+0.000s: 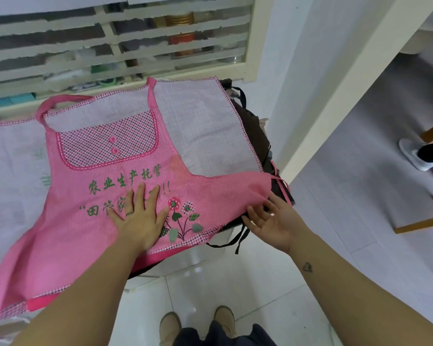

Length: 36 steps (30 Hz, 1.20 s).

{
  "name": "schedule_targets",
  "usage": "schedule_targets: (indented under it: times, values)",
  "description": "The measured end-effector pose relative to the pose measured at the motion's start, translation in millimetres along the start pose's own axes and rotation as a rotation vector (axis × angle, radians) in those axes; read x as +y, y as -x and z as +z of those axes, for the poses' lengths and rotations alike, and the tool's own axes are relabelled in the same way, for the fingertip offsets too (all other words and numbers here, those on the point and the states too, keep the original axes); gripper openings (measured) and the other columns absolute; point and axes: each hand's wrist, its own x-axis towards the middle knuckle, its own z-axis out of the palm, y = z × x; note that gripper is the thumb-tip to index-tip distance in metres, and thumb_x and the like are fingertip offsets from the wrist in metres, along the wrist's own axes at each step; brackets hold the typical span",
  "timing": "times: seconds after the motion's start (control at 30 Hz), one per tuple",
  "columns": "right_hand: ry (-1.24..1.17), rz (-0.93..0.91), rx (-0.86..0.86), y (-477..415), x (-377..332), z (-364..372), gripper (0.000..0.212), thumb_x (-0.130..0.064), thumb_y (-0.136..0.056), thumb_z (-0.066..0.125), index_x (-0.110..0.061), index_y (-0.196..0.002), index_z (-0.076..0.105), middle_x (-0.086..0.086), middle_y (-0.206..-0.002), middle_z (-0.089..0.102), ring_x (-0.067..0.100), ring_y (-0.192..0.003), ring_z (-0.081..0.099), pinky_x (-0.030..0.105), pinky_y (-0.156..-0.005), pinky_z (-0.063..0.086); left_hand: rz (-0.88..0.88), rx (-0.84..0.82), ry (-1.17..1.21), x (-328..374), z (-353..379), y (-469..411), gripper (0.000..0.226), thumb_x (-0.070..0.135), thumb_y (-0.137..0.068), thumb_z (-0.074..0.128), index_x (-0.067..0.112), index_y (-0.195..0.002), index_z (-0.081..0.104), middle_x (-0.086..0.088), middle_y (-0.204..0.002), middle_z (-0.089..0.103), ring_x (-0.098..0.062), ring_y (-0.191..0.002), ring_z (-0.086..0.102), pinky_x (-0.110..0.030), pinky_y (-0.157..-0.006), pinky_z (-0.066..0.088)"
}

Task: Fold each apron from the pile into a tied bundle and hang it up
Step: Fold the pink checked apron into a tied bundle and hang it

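Observation:
A pink apron [90, 236] with green lettering, a checked bib pocket and a flower print lies spread face up on the table. My left hand [141, 216] presses flat on its middle, fingers straight and spread. My right hand [273, 221] is at the apron's right side corner, palm turned up, fingertips touching the pink edge near its thin pink tie [281, 186]. Under the apron's right part lies a pile of dark aprons [253, 131], with black ties [238, 239] hanging over the table edge.
A pale checked cloth [198, 121] covers the table. Behind stands a slatted cabinet window [115, 43] with jars inside. A white pillar [340, 101] rises on the right. Another person's shoe [410, 156] and wooden chair legs [425, 222] are on the floor beyond. My shoes [170, 325] show below.

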Motion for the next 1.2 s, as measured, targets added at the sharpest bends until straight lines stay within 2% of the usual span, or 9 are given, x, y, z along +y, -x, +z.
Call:
schedule_targets:
  times: [0.2,0.37,0.47,0.6,0.7,0.83,0.93,1.07,1.2]
  values:
    - [-0.204,-0.054,0.078,-3.3,-5.8,17.8,0.034,-0.029,-0.094,0.054,-0.009,-0.122,0.054,0.006,-0.092,0.060,0.017,-0.071,0.058,0.034,-0.073,0.053,0.004,0.000,0.000,-0.7,0.0,1.0,0.062,0.057,-0.097,0.018,0.037,-0.151,-0.004,0.006,-0.159,-0.018,-0.020,-0.146,-0.018,-0.066,-0.109,-0.008]
    - [-0.248,-0.023,0.023,-3.7,-14.5,26.6,0.029,-0.032,-0.094,0.054,-0.007,-0.080,0.058,0.004,-0.066,0.061,0.012,-0.055,0.053,0.031,-0.068,0.052,0.002,0.003,0.007,-0.3,0.2,0.6,0.062,0.057,-0.097,0.018,0.037,-0.152,-0.003,0.006,-0.159,-0.018,-0.021,-0.146,-0.018,-0.065,-0.108,-0.009]
    - [-0.149,-0.065,-0.048,-3.7,-18.7,24.8,0.030,-0.040,-0.090,0.059,-0.010,-0.082,0.059,0.003,-0.069,0.062,0.014,-0.054,0.058,0.033,-0.071,0.058,0.006,0.002,0.007,-0.2,0.1,0.3,0.062,0.057,-0.097,0.019,0.037,-0.152,-0.003,0.005,-0.159,-0.017,-0.021,-0.146,-0.018,-0.065,-0.108,-0.010]
    - [0.196,-0.195,-0.123,0.2,-18.8,19.1,0.038,-0.050,-0.083,0.062,-0.015,-0.098,0.064,0.001,-0.076,0.065,0.014,-0.063,0.059,0.037,-0.084,0.056,0.001,0.007,0.000,-0.9,0.4,0.5,0.062,0.057,-0.097,0.018,0.037,-0.152,-0.003,0.005,-0.160,-0.017,-0.022,-0.146,-0.017,-0.066,-0.108,-0.009]
    - [0.348,-0.378,-0.147,2.0,-12.4,13.9,0.023,-0.036,-0.090,0.057,-0.017,-0.102,0.061,0.000,-0.084,0.066,0.013,-0.068,0.057,0.034,-0.082,0.054,0.000,0.005,-0.004,-1.0,0.3,0.6,0.062,0.056,-0.097,0.019,0.037,-0.152,-0.003,0.005,-0.160,-0.017,-0.022,-0.146,-0.016,-0.066,-0.108,-0.008]
    - [0.440,-0.511,0.030,2.0,-9.8,15.9,0.019,-0.022,-0.097,0.051,-0.011,-0.092,0.064,0.006,-0.084,0.063,0.019,-0.074,0.055,0.036,-0.087,0.055,0.006,0.020,0.009,-0.6,0.3,1.7,0.061,0.055,-0.098,0.020,0.036,-0.152,-0.001,0.005,-0.160,-0.015,-0.021,-0.147,-0.016,-0.066,-0.108,-0.009]
    - [0.410,-0.583,0.095,4.8,-19.3,24.4,0.021,-0.016,-0.098,0.050,-0.009,-0.085,0.065,0.006,-0.074,0.062,0.017,-0.066,0.057,0.035,-0.080,0.056,0.005,0.022,0.013,-0.7,0.7,1.5,0.061,0.055,-0.098,0.020,0.037,-0.152,0.000,0.005,-0.160,-0.014,-0.021,-0.147,-0.015,-0.066,-0.108,-0.008]
    - [0.330,-0.629,-0.038,14.8,-45.8,38.2,0.022,-0.007,-0.097,0.047,-0.008,-0.088,0.068,0.002,-0.072,0.066,0.016,-0.067,0.057,0.035,-0.081,0.055,0.001,0.026,0.016,-1.1,0.8,1.0,0.060,0.055,-0.098,0.020,0.038,-0.151,-0.001,0.006,-0.160,-0.014,-0.021,-0.147,-0.014,-0.066,-0.108,-0.008]
    - [0.624,-0.772,-0.026,22.7,-57.0,41.9,0.025,-0.010,-0.097,0.048,-0.011,-0.087,0.070,0.000,-0.069,0.059,0.007,-0.060,0.051,0.019,-0.063,0.049,0.005,0.034,0.029,-0.5,0.1,3.0,0.059,0.054,-0.098,0.020,0.037,-0.151,-0.001,0.006,-0.160,-0.015,-0.020,-0.147,-0.014,-0.065,-0.109,-0.009]
